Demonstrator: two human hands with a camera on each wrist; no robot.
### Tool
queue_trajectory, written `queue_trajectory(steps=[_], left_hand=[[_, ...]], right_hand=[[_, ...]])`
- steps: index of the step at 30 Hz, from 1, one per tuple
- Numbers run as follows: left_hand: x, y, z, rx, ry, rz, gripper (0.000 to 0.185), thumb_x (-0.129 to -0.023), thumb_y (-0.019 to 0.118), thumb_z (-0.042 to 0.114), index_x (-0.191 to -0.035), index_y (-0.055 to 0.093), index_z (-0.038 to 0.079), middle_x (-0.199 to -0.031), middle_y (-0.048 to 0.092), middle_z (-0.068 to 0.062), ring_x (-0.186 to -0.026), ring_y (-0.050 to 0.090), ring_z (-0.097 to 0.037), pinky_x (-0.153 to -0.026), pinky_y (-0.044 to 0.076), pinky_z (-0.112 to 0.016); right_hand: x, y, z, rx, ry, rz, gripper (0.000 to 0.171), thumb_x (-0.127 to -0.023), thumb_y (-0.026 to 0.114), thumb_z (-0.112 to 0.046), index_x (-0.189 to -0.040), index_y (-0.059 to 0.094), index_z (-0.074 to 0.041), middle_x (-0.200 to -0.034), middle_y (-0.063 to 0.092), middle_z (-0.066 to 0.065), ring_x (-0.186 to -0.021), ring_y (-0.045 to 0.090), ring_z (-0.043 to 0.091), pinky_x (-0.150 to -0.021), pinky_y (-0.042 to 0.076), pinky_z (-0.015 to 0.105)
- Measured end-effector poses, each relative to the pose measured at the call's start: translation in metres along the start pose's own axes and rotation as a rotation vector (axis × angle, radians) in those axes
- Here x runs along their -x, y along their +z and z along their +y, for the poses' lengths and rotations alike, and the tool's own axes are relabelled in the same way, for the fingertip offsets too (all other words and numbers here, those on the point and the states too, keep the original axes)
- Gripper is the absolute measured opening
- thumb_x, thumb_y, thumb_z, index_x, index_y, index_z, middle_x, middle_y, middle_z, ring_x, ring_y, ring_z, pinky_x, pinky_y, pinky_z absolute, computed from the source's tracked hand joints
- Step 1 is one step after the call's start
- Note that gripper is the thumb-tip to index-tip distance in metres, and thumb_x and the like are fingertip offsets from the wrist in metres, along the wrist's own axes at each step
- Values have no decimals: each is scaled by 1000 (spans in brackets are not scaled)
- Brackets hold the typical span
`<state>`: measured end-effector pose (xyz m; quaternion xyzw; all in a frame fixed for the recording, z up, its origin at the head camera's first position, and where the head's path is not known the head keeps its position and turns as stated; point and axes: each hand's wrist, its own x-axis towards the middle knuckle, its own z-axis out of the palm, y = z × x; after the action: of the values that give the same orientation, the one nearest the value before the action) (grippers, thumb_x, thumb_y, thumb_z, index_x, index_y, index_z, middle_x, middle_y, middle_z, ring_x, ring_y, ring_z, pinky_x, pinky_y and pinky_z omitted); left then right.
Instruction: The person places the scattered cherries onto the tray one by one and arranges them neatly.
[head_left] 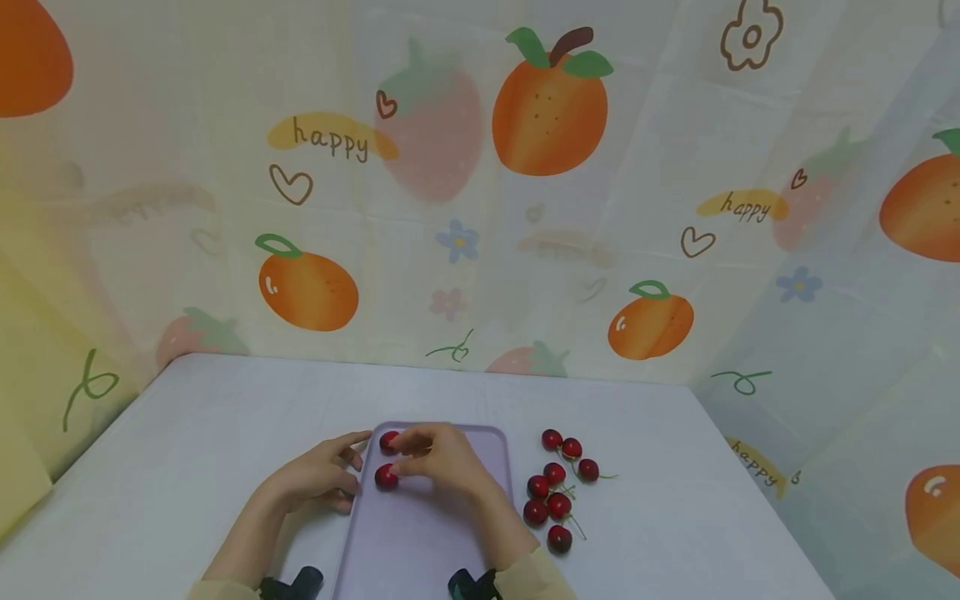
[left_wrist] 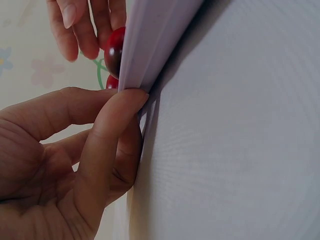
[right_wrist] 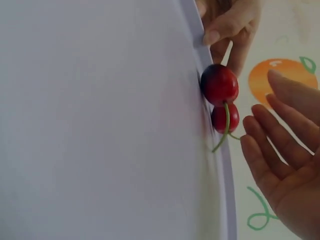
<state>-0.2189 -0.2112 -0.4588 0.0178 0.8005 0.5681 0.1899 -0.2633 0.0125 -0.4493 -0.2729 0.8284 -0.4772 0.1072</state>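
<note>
Red cherries (right_wrist: 219,84) look light, slippery and squashy, so pinch their round sides gently; the right hand (right_wrist: 290,155) has wide, empty fingers, the left hand (head_left: 315,477) pinches the tray (head_left: 420,546)

I see the left arm (head_left: 251,533) slant up and to the right from the bottom of my head view. The left hand (head_left: 321,473) has its pointer finger stretched out and its other fingers bent softly. My left wrist view shows two of its fingertips close together. The right arm (head_left: 504,525) slants up and to the left. The right hand (head_left: 438,457) has its thumb and pointer finger spread apart. My right wrist view shows its palm (right_wrist: 295,200), with the fingers loose and a little bent.
</note>
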Motion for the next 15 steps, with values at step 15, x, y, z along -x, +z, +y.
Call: queue_trajectory(steps=[15], left_hand=[[0, 2, -2, -28, -14, 28, 88, -73, 67, -5, -152, 29, 1, -110, 47, -16, -62, 53, -17, -58, 58, -28]], right_hand=[[15, -36, -2, 34, -22, 112, 31, -83, 77, -26, -111, 74, -12, -109, 74, 12, -90, 67, 8, -79, 55, 18]])
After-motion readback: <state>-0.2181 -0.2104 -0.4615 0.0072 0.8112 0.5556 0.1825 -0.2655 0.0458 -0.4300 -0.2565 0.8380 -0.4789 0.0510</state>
